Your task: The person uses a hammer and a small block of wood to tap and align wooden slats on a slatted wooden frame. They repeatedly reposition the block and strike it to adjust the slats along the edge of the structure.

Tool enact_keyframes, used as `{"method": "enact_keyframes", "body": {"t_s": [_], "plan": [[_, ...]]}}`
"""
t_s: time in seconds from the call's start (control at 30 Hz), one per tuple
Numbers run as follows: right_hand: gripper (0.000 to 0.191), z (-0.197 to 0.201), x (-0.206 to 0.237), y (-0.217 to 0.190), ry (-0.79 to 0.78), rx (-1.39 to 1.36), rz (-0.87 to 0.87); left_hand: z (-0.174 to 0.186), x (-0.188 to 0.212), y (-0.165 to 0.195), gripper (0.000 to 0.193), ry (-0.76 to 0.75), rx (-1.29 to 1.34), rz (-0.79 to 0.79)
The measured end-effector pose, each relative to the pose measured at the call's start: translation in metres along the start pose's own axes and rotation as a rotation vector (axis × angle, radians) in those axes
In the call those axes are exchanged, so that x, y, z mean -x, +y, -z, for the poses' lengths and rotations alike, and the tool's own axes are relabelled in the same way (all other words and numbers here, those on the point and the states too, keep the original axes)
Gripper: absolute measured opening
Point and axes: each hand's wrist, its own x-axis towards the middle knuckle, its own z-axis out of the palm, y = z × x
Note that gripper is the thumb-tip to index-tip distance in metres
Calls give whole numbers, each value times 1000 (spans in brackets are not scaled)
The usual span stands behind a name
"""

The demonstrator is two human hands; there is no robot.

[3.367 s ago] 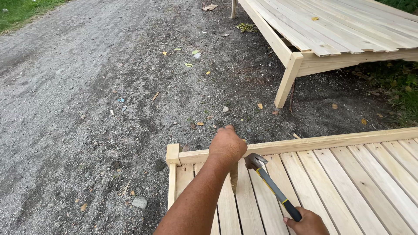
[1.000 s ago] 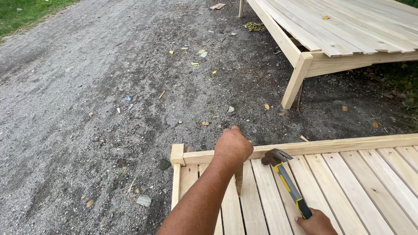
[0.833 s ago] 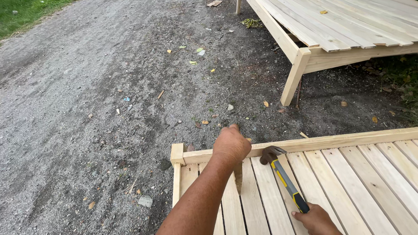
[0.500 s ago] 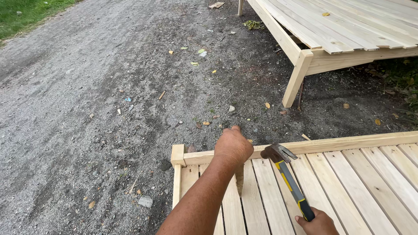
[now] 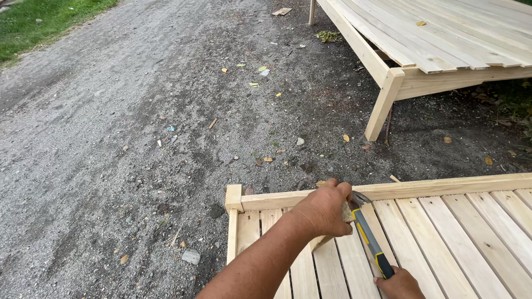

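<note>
Hammer (image 5: 368, 235) with a grey, yellow and black handle lies slanted across the pale wooden slats (image 5: 443, 238) of a low slatted frame, its metal head up against the frame's top rail (image 5: 443, 187) and its handle running down toward the lower edge of the view. Right hand (image 5: 400, 283), only partly in view at the bottom edge, is closed around the black end of the handle. Left hand (image 5: 324, 210) reaches in from the lower left on a bare forearm, curled into a loose fist just beside the hammer head, fingers (image 5: 339, 189) bent over at the rail; it pinches a small rough wooden block (image 5: 347, 212) against the slats. Whether a nail sits under the fingers cannot be told.

Beyond the rail, the frame's corner post (image 5: 233, 197) stands at the left. Gravel ground (image 5: 138, 138) dotted with small stones and yellow leaves stretches ahead. A second, larger slatted wooden platform (image 5: 432, 39) stands well apart at the upper right, raised on an angled leg (image 5: 382, 105). Grass (image 5: 39, 22) shows at the upper left corner.
</note>
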Motion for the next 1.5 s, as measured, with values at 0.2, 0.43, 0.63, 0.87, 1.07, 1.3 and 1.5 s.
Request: {"method": "enact_keyframes", "body": {"t_s": [0.2, 0.43, 0.63, 0.87, 1.07, 1.3, 1.5], "plan": [[58, 0, 0, -5, -31, -11, -30, 21, 4, -50, 91, 63, 220, 200], [61, -1, 2, 2, -114, -144, 72, 14, 10, -58, 78, 11, 163, 278], [65, -15, 1, -2, -254, -236, 94, 20, 10, -34, 92, 23, 49, 137], [58, -28, -9, -2, -278, -231, 134, 35, 16, -19, 85, 15, -374, 46], [45, -17, -6, -8, -218, -403, 223, 49, 26, -30, 95, -67, -342, 124], [39, 29, -4, -47, -261, -313, 231, 53, 16, -32, 87, 6, -468, 6], [33, 36, -21, -52, -195, -70, 306, 54, 17, -34, 91, -10, -448, 54]]}}
